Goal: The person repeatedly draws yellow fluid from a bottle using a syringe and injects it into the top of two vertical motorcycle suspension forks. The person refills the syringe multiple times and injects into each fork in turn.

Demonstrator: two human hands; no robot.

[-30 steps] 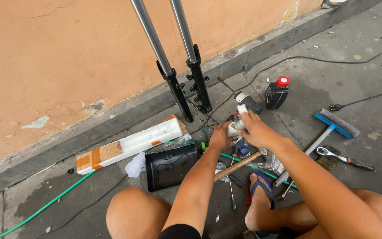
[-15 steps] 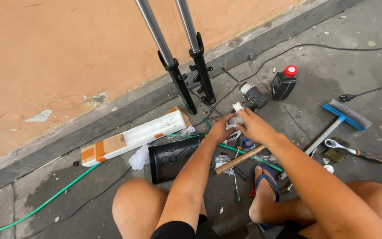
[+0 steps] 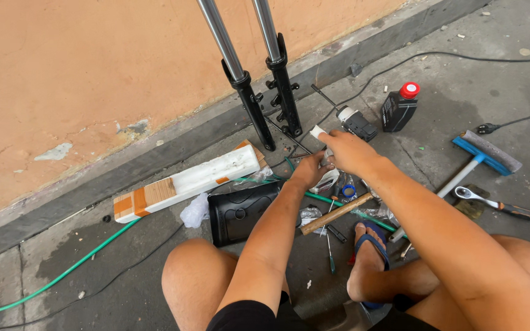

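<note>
My left hand (image 3: 310, 170) and my right hand (image 3: 349, 151) meet low over the concrete, both closed around a small white part (image 3: 318, 132). Only its tip shows above my right fingers; the rest is hidden. Just behind the hands, two motorcycle fork legs (image 3: 245, 98) with chrome tubes and black lowers lean against the orange wall. A grey and black power tool (image 3: 357, 122) lies just beyond my right hand. A wooden-handled hammer (image 3: 336, 213) lies under my forearms.
A black oil bottle with a red cap (image 3: 399, 108) stands at the right. Beyond it lie a blue squeegee (image 3: 484, 154) and a wrench (image 3: 497, 206). A black plastic cover (image 3: 237, 212), a long white box (image 3: 186, 180), a white rag (image 3: 194, 211) and a green hose (image 3: 62, 273) lie at the left.
Both hands stay together on the white part and sit slightly nearer the fork legs. The view has shifted a little; nothing on the ground has moved.
</note>
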